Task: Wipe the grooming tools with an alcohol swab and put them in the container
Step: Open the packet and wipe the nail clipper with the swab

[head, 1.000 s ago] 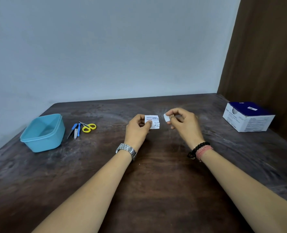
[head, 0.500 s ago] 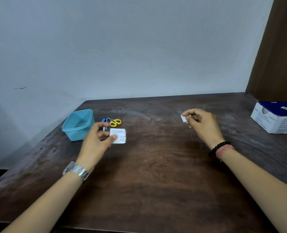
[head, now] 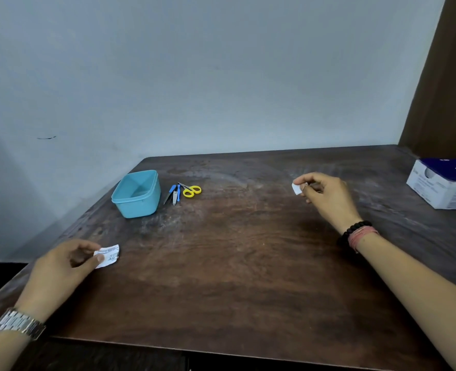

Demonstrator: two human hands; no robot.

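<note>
Two hands: both over the dark wooden worktop (head: 248, 263), well apart from each other.
Left hand (head: 61, 266): near the front left edge of the worktop, thumb and forefinger pinching the torn wrapper (head: 107, 255); a metal watch (head: 15, 324) sits on its wrist.
Torn wrapper: small white paper sachet with fine print, crumpled, sticking out to the right of the left fingertips, at or just above the wood; whether it touches the surface cannot be told.
Right hand (head: 325, 195): raised over the right part of the worktop, fingers curled, thumb and forefinger pinching the alcohol swab (head: 296, 188); a black bead bracelet (head: 354, 230) and a pink thread band lie on its wrist.
Alcohol swab: small white folded pad, showing at the left of the right fingertips.
Container (head: 137, 194): light blue, rounded square, open-topped, standing at the far left of the worktop; nothing shows inside it.
Grooming tools: lying on the wood just beside the container's right side, not in it.
Scissors (head: 190, 190): yellow handles, blades pointing toward the far left.
Blue-handled tools (head: 173, 194): two or three slim pieces lying close together between the container and the scissors; their exact kind is too small to tell.
Box (head: 443, 183): white with a dark blue top, at the far right edge of the worktop.
</note>
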